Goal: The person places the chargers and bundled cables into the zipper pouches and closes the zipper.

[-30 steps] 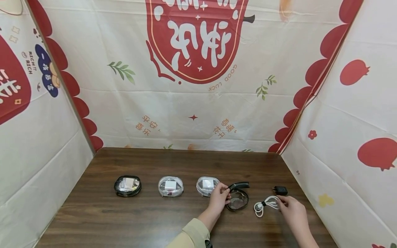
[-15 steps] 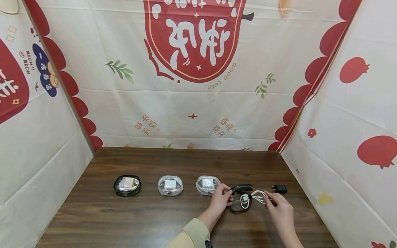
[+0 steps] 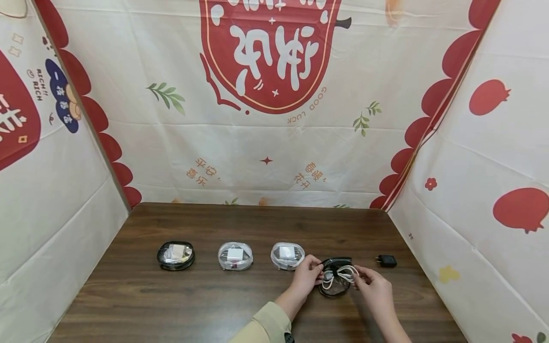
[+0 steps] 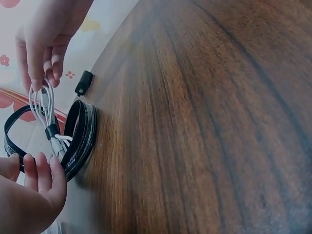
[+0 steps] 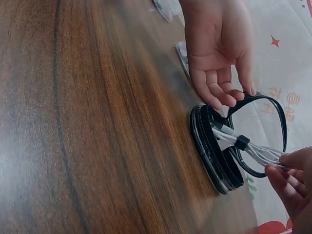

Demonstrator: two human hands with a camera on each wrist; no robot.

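Observation:
A small clear zip case point(image 3: 336, 296) with black trim stands with its lid raised, right of the table's middle. My left hand point(image 3: 303, 277) pinches the lid's edge between thumb and finger, as the right wrist view shows on the lid point(image 5: 280, 112). My right hand point(image 3: 378, 291) pinches one end of a white charging cable point(image 5: 261, 152), bundled by a black strap point(image 5: 242, 142). The cable's connector end dips into the case's opening. Beyond the right hand lies a black plug adapter point(image 3: 387, 260), touched by neither hand.
Left of the hands, a row of closed cases holds white adapters: a clear-trimmed case point(image 3: 288, 256), another clear-trimmed case point(image 3: 235, 256) and a black-trimmed case point(image 3: 176, 256). They stand on a brown wooden table point(image 3: 193, 305), with printed cloth walls point(image 3: 266, 143) around it.
My right hand has carried the white cable leftward from the table to the open case. My left hand keeps hold of the lid, and the case has shifted slightly rightward.

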